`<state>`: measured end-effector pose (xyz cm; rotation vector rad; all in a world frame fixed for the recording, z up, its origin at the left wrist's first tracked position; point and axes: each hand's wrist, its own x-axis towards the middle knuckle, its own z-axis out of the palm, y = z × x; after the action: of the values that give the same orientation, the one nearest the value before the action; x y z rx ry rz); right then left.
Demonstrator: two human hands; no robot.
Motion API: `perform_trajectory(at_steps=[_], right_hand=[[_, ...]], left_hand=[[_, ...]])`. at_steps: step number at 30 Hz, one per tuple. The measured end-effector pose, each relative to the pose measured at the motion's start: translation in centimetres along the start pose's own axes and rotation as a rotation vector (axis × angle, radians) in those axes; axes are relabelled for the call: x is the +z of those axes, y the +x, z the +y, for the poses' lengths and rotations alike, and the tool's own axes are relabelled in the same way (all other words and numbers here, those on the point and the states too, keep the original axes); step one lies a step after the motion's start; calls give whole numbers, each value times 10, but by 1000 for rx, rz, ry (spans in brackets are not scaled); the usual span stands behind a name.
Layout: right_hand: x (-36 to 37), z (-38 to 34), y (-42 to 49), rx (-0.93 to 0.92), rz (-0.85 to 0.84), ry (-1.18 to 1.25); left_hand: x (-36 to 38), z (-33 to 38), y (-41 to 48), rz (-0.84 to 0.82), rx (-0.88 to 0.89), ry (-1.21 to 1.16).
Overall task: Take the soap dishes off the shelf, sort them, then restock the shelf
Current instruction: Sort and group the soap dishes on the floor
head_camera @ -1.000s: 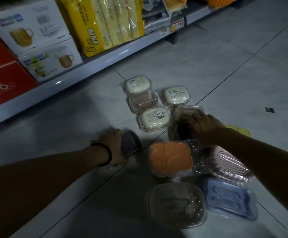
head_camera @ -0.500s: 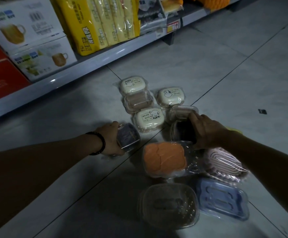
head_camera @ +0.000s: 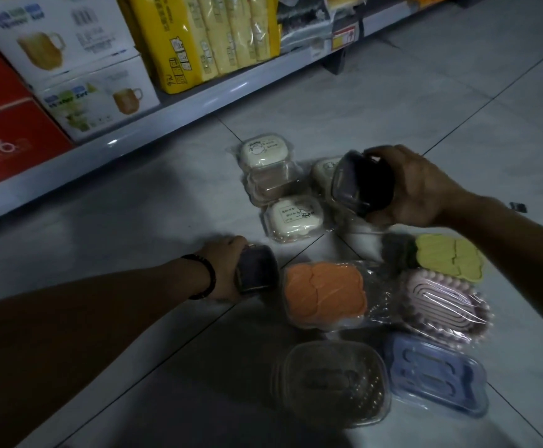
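Note:
Wrapped soap dishes lie on the tiled floor. My right hand (head_camera: 422, 185) holds a dark soap box with a clear lid (head_camera: 357, 184) tilted above the floor, partly covering a cream box (head_camera: 321, 171). My left hand (head_camera: 223, 273) grips a second dark soap box (head_camera: 258, 273) resting on the floor. Two more cream boxes (head_camera: 263, 153) (head_camera: 294, 218) and a clear brown one (head_camera: 273, 185) sit between them. Nearer me lie an orange dish (head_camera: 325, 294), a yellow dish (head_camera: 448, 257), a pink dish (head_camera: 444, 303), a blue dish (head_camera: 435, 373) and a clear smoky dish (head_camera: 331, 379).
The low shelf edge (head_camera: 173, 111) runs along the upper left, holding red boxes (head_camera: 8, 137), white mug boxes (head_camera: 98, 98) and yellow packs (head_camera: 212, 37). A small dark scrap (head_camera: 519, 206) lies on the floor at right.
My right hand has lifted the dark clear-lidded box off the floor and tilted it, uncovering the yellow dish. My left hand stays on the other dark box.

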<state>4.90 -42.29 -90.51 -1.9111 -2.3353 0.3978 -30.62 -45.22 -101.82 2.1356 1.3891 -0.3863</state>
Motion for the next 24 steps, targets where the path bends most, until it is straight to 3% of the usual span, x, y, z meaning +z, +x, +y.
perform_trajectory(at_steps=[5, 8, 13, 18, 20, 22, 24], right_hand=[[7, -69, 7, -60, -80, 165], [23, -107, 8, -114, -123, 200], [41, -157, 7, -157, -147, 225], [66, -195, 0, -179, -252, 105], [79, -205, -2, -197, -304, 6], [93, -209, -3, -232, -319, -143], [106, -209, -4, -269, -327, -270]], left_hand=[[9, -11, -1, -83, 66, 150], [14, -22, -8, -98, 73, 99], [-23, -46, -24, -80, -153, -325], [-40, -94, -28, 4, -537, -1024], [-46, -101, -36, -155, -590, -1179], [-52, -97, -42, -335, -529, -1188], [-48, -92, -42, -415, -459, -1139]])
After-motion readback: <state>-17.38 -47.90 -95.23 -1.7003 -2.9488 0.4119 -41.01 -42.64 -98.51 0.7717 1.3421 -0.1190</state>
